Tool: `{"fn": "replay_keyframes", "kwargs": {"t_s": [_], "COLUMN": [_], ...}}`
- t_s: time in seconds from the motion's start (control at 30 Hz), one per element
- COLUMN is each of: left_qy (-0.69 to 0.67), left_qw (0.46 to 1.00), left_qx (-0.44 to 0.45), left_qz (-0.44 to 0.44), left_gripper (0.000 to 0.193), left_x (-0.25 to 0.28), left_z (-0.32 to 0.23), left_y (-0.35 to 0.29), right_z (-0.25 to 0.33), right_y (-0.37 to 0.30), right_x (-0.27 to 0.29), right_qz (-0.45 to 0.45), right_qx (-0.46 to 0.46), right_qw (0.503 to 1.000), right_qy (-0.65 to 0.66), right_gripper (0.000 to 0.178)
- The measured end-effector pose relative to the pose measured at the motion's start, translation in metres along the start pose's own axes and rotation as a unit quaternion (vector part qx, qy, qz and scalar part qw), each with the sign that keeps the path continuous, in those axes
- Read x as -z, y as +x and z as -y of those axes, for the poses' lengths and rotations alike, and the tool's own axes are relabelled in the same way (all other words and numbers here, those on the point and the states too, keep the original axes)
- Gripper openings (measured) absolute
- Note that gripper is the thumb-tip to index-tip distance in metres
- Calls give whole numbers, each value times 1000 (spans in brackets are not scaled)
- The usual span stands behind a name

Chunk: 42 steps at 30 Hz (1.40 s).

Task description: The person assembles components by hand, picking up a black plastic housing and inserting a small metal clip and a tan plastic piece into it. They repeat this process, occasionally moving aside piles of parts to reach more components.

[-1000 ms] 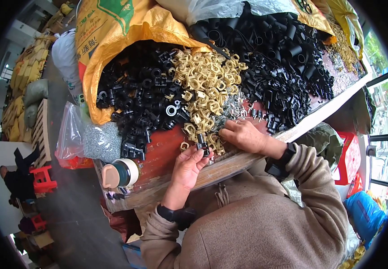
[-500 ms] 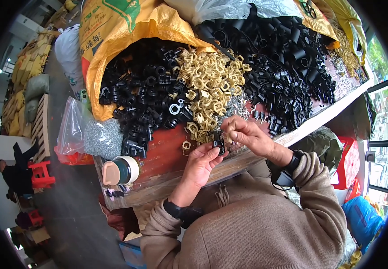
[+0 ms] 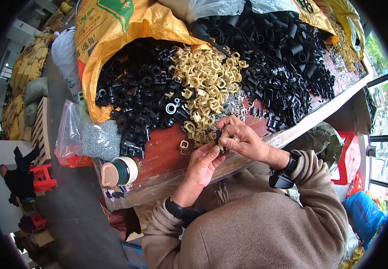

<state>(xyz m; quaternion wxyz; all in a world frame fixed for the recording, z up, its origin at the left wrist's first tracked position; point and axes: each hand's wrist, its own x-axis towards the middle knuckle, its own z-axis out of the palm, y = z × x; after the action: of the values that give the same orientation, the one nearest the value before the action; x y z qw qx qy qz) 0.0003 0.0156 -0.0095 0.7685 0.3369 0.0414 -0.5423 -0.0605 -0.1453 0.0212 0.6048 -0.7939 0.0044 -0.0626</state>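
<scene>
**Workshop room, crowded red tabletop, both hands on one part**

Stacked sacks and a red stool stand beyond the grey floor. On the table, an orange sack spills black fittings beside tan clips, with smaller black pieces farther right.

At the near edge, the left hand pinches a small black part; the right hand grips its upper end, fingertips hiding any smaller piece. To work well, the left pinch should stay firm and the right fingertips press squarely, without tilting it.
</scene>
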Motion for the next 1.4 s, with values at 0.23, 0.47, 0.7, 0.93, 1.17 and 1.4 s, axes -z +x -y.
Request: {"fn": "replay_keyframes", "kwargs": {"t_s": [0.23,0.47,0.7,0.93,1.17,1.4], "left_qy": [1,5,11,7,13,4], "left_qw": [1000,1000,999,999,999,1000], "left_qx": [6,7,36,28,16,14], "left_qz": [-24,-19,-34,-36,-38,-24], "left_gripper": [20,20,19,20,21,21], "left_x": [3,-1,-3,-1,0,2], "left_z": [1,1,-9,-14,-10,-10], "left_y": [1,2,5,3,0,-3], "right_z": [-9,-26,-20,-40,-54,-43], "right_y": [-2,-12,-10,-29,-25,-25], "right_x": [-13,-24,14,83,81,84], "right_qz": [-56,-40,-75,-83,-89,-139], "right_qx": [-15,-141,-39,17,52,58], "right_qw": [996,939,996,834,878,875], "right_qy": [71,312,0,-546,-467,-460], "right_gripper": [23,24,25,23,19,16]}}
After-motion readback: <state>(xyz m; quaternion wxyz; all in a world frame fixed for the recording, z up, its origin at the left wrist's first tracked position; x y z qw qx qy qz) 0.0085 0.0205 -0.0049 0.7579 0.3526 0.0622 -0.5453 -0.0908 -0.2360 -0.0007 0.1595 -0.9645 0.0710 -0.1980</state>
